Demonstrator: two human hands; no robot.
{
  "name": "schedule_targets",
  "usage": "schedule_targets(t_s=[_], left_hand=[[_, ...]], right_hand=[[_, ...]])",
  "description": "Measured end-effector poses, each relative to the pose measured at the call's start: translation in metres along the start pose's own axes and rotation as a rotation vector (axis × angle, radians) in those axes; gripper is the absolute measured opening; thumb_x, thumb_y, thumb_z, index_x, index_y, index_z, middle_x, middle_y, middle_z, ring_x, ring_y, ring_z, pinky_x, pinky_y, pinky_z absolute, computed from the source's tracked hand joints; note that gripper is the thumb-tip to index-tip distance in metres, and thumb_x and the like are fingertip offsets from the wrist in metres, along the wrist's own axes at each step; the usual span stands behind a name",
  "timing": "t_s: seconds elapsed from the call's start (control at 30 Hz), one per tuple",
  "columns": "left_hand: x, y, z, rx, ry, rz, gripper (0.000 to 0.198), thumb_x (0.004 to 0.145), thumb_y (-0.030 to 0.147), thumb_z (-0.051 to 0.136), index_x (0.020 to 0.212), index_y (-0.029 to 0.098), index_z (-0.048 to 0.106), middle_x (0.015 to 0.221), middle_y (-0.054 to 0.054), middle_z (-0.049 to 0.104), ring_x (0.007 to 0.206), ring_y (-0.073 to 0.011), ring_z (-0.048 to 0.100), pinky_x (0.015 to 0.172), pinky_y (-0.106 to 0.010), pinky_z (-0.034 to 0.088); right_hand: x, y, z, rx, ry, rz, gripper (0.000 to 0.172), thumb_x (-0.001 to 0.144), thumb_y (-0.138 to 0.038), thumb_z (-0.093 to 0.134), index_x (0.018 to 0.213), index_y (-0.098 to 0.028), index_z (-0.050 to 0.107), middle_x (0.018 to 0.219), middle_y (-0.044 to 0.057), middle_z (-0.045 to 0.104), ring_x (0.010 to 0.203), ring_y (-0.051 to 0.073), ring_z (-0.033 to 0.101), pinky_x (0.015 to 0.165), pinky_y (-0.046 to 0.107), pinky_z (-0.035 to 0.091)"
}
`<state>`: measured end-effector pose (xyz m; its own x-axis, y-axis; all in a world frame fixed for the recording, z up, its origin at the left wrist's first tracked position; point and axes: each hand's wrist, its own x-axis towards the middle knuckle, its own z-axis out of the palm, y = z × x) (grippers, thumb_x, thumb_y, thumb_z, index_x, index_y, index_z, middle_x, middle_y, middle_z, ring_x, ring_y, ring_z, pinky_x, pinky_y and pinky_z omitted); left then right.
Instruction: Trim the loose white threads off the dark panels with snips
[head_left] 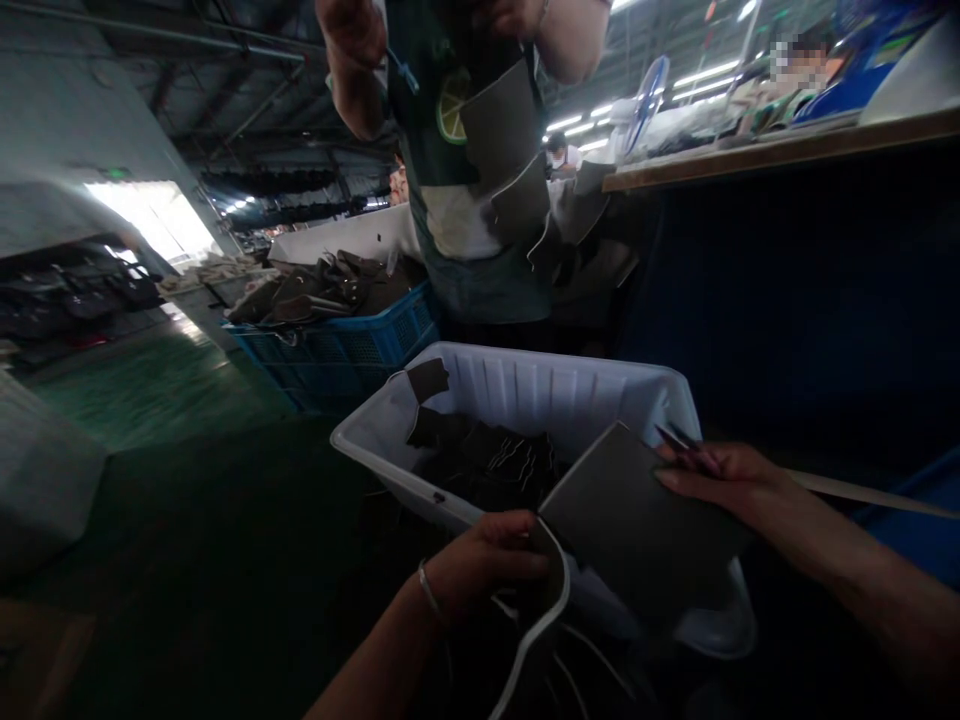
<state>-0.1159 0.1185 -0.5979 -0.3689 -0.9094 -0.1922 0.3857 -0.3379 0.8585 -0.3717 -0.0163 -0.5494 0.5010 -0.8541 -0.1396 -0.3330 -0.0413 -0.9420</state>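
Note:
My left hand (487,560), a bracelet at its wrist, pinches a dark piece with a pale edge strip (559,590) that curves downward. In my right hand (720,485) is a small pair of snips (686,450), blades pointing up and left. The same hand's thumb rests on a flat, dark grey panel (637,520), which spans the gap between both hands. Under the panel stands a white plastic tub (525,355) holding several dark pieces (495,455), some with pale wavy edges. Pale strips hang below my left hand, their lower ends lost in shadow.
Across the tub stands a person in an apron (457,280), with dark panels beside the apron. A blue crate (337,345) heaped with dark pieces is at the left. A wooden-edged worktable (780,155) is at the upper right, with a fan (651,100) behind.

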Motion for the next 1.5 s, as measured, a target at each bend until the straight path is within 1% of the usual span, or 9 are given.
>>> schedule_targets(t_s=[0.1,0.17,0.33,0.43,0.57,0.83,1.17,1.33,1.5], left_hand=[[-0.002,0.009,0.007,-0.012,0.1,-0.031,0.026,0.066,0.021,0.071,0.09,0.012,0.067,0.071,-0.001,0.062,0.058,-0.008,0.055,0.058,-0.019,0.041],[-0.002,0.014,0.009,0.015,0.178,-0.019,0.028,0.067,0.02,0.069,0.094,0.012,0.068,0.071,-0.002,0.063,0.058,-0.0083,0.056,0.059,-0.02,0.041],[0.008,0.011,0.008,0.052,0.2,0.062,0.032,0.067,0.021,0.07,0.097,0.011,0.067,0.083,-0.006,0.067,0.073,-0.0139,0.06,0.072,-0.026,0.044],[0.012,0.008,0.007,0.101,0.134,0.109,0.034,0.066,0.024,0.071,0.097,0.01,0.066,0.083,-0.007,0.066,0.078,-0.0169,0.06,0.078,-0.031,0.043],[0.013,0.011,0.011,0.137,0.062,0.159,0.031,0.067,0.025,0.07,0.093,0.009,0.065,0.082,-0.008,0.066,0.077,-0.0174,0.059,0.077,-0.032,0.043],[0.014,0.017,0.015,0.266,0.078,0.142,0.029,0.067,0.026,0.069,0.09,0.009,0.065,0.082,-0.008,0.066,0.075,-0.0161,0.058,0.07,-0.027,0.042],[0.024,0.008,0.012,0.293,0.102,0.139,0.033,0.063,0.021,0.073,0.092,0.009,0.064,0.08,-0.004,0.064,0.072,-0.0124,0.056,0.068,-0.023,0.04],[0.028,0.005,0.008,0.268,0.108,0.151,0.038,0.062,0.019,0.074,0.097,0.01,0.062,0.086,-0.005,0.065,0.075,-0.014,0.057,0.07,-0.025,0.043],[0.029,0.01,0.009,0.3,0.112,0.172,0.034,0.063,0.019,0.072,0.095,0.011,0.063,0.087,-0.006,0.067,0.078,-0.0147,0.058,0.072,-0.025,0.042]], right_hand=[[0.006,0.009,0.003,-0.418,0.156,-0.156,0.043,0.077,-0.054,0.057,0.101,-0.019,0.062,0.101,0.008,0.064,0.091,0.026,0.059,0.084,0.041,0.041],[-0.002,0.002,0.018,-0.466,0.255,-0.221,0.045,0.084,-0.057,0.047,0.11,-0.022,0.056,0.109,0.007,0.06,0.098,0.025,0.055,0.088,0.04,0.038],[-0.028,-0.02,0.065,-0.29,-0.102,-0.08,0.056,0.092,-0.061,0.021,0.084,-0.021,0.059,0.069,0.003,0.05,0.068,0.017,0.048,0.062,0.029,0.037],[-0.029,-0.02,0.079,-0.257,-0.192,-0.073,0.058,0.09,-0.064,0.023,0.073,-0.019,0.056,0.068,0.004,0.051,0.065,0.016,0.046,0.06,0.029,0.034],[-0.022,-0.014,0.083,-0.278,-0.2,-0.072,0.06,0.09,-0.061,0.021,0.067,-0.018,0.055,0.069,0.005,0.054,0.068,0.017,0.048,0.068,0.03,0.036],[-0.011,-0.002,0.087,-0.164,-0.248,-0.019,0.068,0.085,-0.071,0.021,0.067,-0.015,0.054,0.054,0.0,0.038,0.051,0.011,0.035,0.05,0.025,0.026],[-0.009,0.004,0.089,-0.232,-0.099,-0.037,0.055,0.087,-0.062,0.033,0.081,-0.017,0.065,0.087,0.009,0.064,0.086,0.022,0.056,0.081,0.033,0.039],[-0.002,0.006,0.094,-0.094,-0.141,0.035,0.057,0.081,-0.067,0.036,0.065,-0.016,0.054,0.059,0.002,0.045,0.056,0.013,0.039,0.053,0.027,0.029],[0.006,0.011,0.094,0.005,-0.176,-0.008,0.051,0.082,-0.063,0.042,0.065,-0.015,0.05,0.059,0.0,0.039,0.053,0.01,0.032,0.05,0.025,0.023]])
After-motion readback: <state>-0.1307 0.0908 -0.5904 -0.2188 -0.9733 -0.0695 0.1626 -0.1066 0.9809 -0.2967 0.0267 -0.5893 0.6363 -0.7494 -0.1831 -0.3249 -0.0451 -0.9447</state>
